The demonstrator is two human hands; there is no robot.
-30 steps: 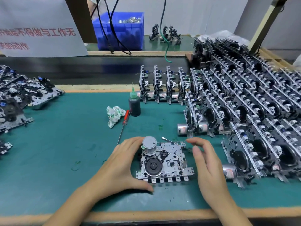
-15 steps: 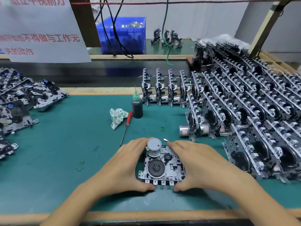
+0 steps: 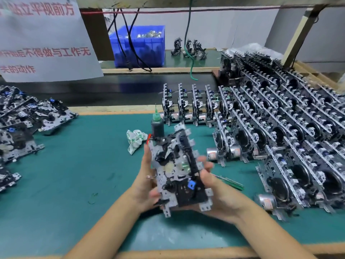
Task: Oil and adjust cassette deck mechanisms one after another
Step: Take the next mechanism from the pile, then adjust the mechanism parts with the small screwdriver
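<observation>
cassette deck mechanism now lifted off worktop, flipped underside-up, before oil bottle | left hand, right hand grip its edges | ready for oiling | racked mechanisms right of bottle

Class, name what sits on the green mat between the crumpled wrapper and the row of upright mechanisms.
In the head view, the oil bottle stands between the wrapper and the upright mechanisms.
</observation>
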